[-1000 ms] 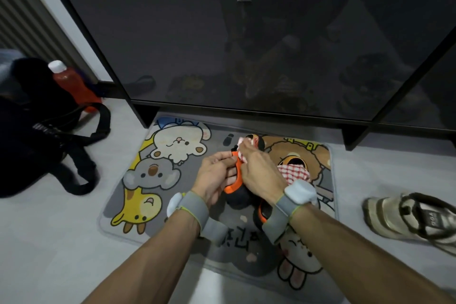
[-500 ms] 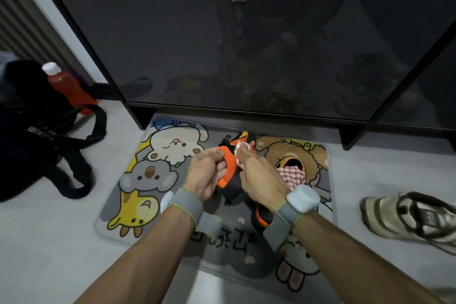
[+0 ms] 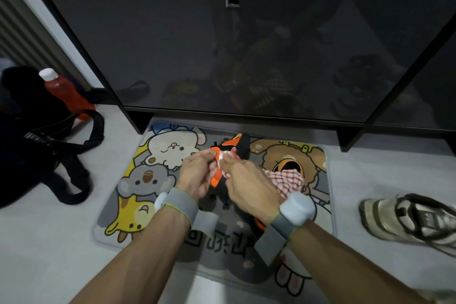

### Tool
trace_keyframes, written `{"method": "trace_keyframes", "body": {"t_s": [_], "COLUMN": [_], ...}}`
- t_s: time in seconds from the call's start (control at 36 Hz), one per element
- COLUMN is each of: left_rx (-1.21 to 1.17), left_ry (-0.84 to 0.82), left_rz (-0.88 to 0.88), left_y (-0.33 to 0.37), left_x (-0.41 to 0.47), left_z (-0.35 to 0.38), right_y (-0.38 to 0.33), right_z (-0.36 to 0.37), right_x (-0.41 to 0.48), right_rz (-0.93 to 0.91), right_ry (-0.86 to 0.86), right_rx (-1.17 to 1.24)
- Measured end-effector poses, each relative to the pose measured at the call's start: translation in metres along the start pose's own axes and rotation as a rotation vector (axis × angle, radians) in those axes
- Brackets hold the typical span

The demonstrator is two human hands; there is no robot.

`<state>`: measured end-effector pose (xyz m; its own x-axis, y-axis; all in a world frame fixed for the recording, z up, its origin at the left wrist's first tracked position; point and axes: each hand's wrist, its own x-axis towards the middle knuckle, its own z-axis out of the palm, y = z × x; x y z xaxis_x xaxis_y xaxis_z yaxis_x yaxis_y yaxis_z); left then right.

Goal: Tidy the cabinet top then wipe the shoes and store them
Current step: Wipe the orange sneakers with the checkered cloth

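Head view, left hand (image 3: 197, 175) gripping shoe (image 3: 238, 143), right hand (image 3: 249, 186) pinching cloth (image 3: 287, 180)

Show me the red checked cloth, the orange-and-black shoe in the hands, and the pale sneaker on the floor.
red checked cloth (image 3: 287, 177): head view, its loose trailing fold.
orange-and-black shoe (image 3: 243, 143): head view, its black top end.
pale sneaker (image 3: 381, 217): head view, its toe cap.

Cabinet door (image 3: 172, 44): dark, glossy, reflective. Rag (image 3: 287, 180): checked woven cloth. Mat (image 3: 138, 205): soft matt pile. Floor (image 3: 49, 242): smooth, pale.
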<state>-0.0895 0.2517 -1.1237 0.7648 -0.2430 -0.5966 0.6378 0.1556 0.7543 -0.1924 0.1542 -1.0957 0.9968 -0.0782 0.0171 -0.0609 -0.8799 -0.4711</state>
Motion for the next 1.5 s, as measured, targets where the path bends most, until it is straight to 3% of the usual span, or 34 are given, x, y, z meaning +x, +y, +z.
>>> {"method": "trace_keyframes", "body": {"t_s": [0.08,0.28,0.44,0.58,0.67,0.81,1.0,1.19,1.36,1.5], "left_rx": [-0.033,-0.068,-0.043,-0.062,-0.066,-0.019,-0.055,-0.003,-0.047,0.003], "left_ry": [0.0,-0.043,0.018,0.03,0.044,0.018,0.007,0.031,0.038,0.025], "left_rz": [0.0,-0.049,-0.031,-0.044,-0.055,-0.032,-0.028,-0.021,-0.034,-0.015], "left_y": [-0.001,-0.001,-0.004,-0.003,0.0,-0.003,-0.002,-0.001,0.0,-0.002], "left_x": [-0.002,-0.002,-0.003,0.0,0.002,0.001,0.003,0.0,-0.002,-0.007], "left_z": [-0.001,0.0,-0.007,-0.006,-0.005,-0.002,0.002,0.003,0.006,0.017], "right_y": [0.003,0.004,0.005,0.01,0.011,0.004,0.013,0.002,0.005,0.002], "right_z": [0.001,-0.014,0.0,-0.017,-0.017,-0.023,-0.039,-0.018,-0.036,-0.03], "right_x": [0.001,0.009,-0.003,0.009,0.013,-0.001,0.008,-0.008,0.001,0.005], "right_rz": [-0.056,0.004,-0.107,0.14,0.227,0.232,0.301,0.34,0.382,0.443], "right_ry": [-0.054,-0.114,-0.131,-0.031,-0.06,-0.104,-0.041,-0.139,-0.076,-0.164], "right_rx": [0.044,0.038,0.001,0.005,0.045,0.049,0.099,0.078,0.134,0.167]}}
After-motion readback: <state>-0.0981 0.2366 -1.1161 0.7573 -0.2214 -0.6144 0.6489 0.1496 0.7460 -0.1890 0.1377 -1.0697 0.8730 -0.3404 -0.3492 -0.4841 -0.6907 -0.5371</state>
